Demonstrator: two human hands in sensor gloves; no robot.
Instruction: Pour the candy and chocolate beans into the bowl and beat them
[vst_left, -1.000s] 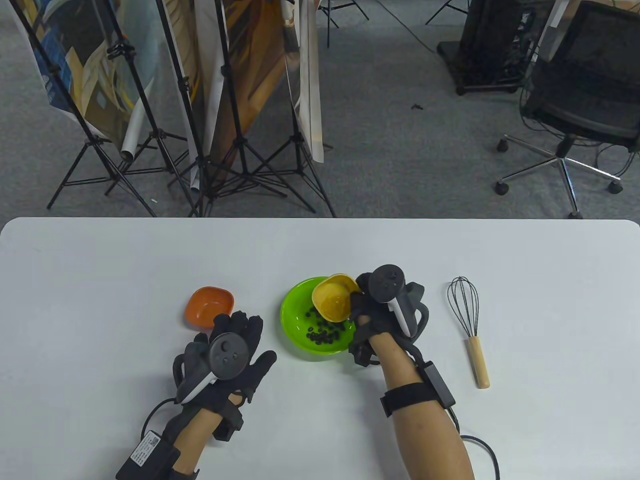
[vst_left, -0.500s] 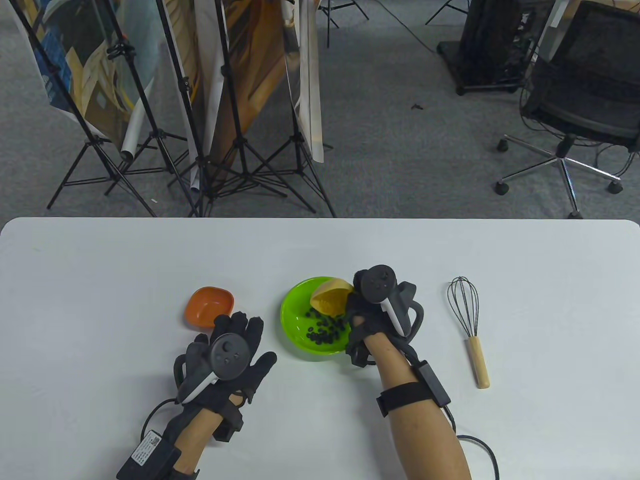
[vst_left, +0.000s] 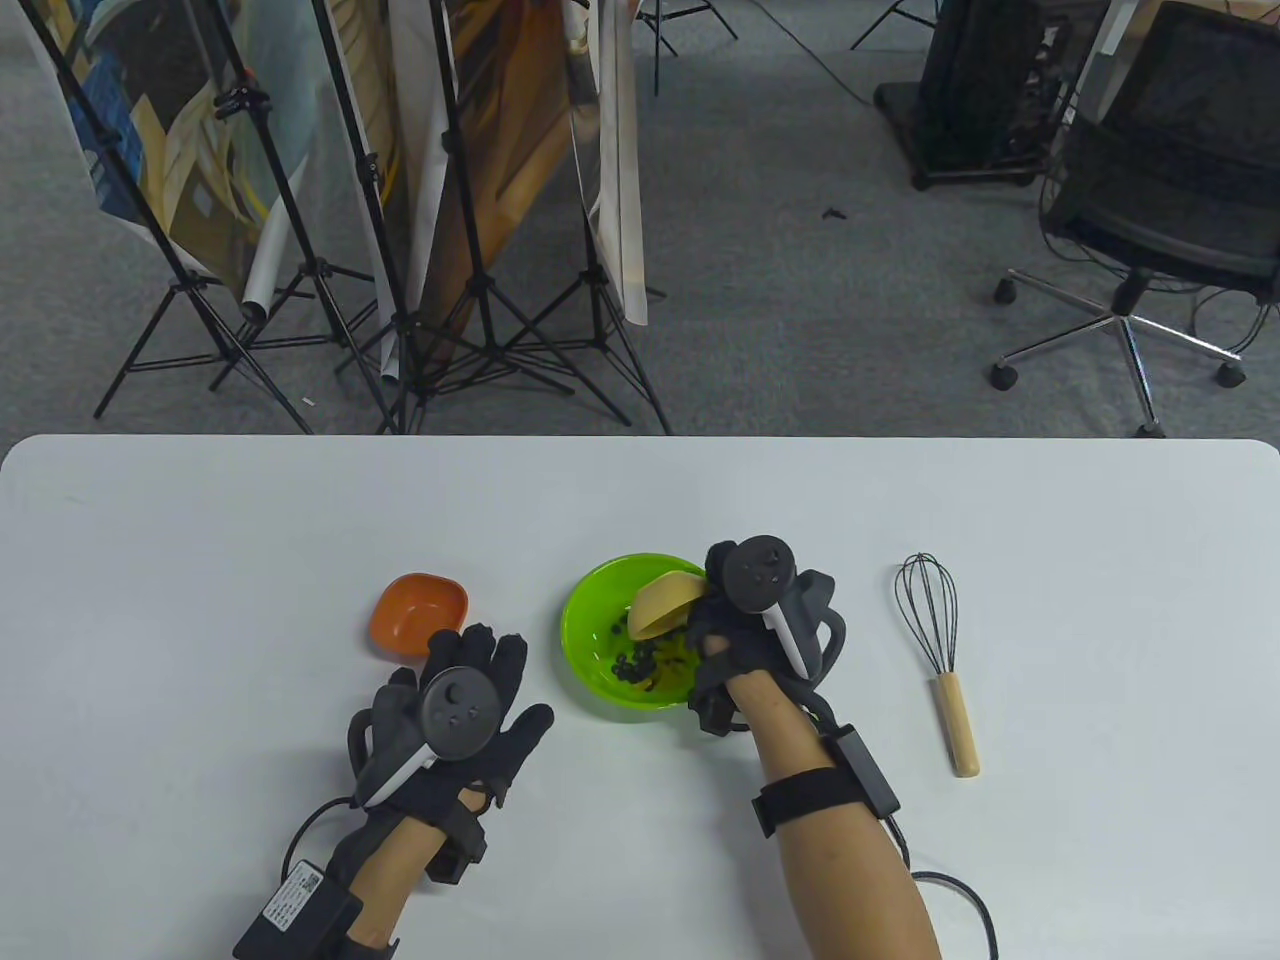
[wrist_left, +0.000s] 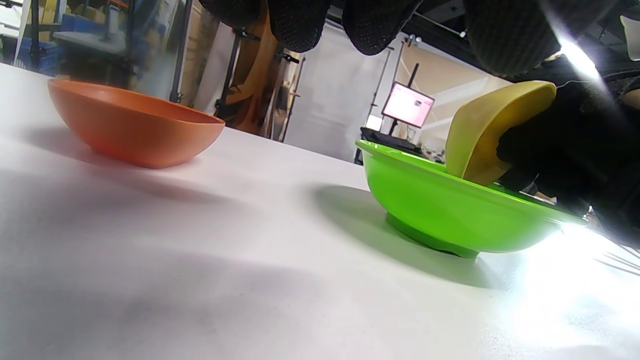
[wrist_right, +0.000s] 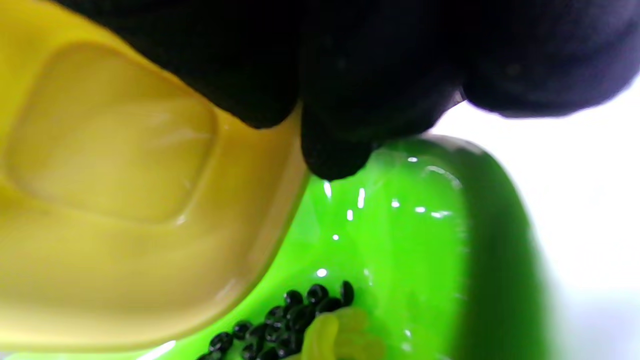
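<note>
A green bowl (vst_left: 590, 625) stands mid-table with black chocolate beans (vst_left: 640, 662) in it. My right hand (vst_left: 715, 625) grips a small yellow dish (vst_left: 660, 605) and holds it tipped steeply over the bowl. In the right wrist view the yellow dish (wrist_right: 125, 200) fills the left, above the green bowl (wrist_right: 425, 260), black beans (wrist_right: 285, 325) and a yellow candy (wrist_right: 340, 335). My left hand (vst_left: 470, 690) lies flat on the table, fingers spread, holding nothing. An orange dish (vst_left: 418, 612) sits just beyond it. The left wrist view shows the orange dish (wrist_left: 135, 125), green bowl (wrist_left: 450, 215) and tipped yellow dish (wrist_left: 490, 130).
A wire whisk (vst_left: 940, 650) with a wooden handle lies on the table right of the bowl. The white table (vst_left: 200, 560) ends at its far edge; beyond stand tripods (vst_left: 470, 300) and an office chair (vst_left: 1160, 230).
My right hand has tilted the yellow dish further over the bowl, and the beans have gathered nearer the bowl's right side. The left hand has stayed put.
</note>
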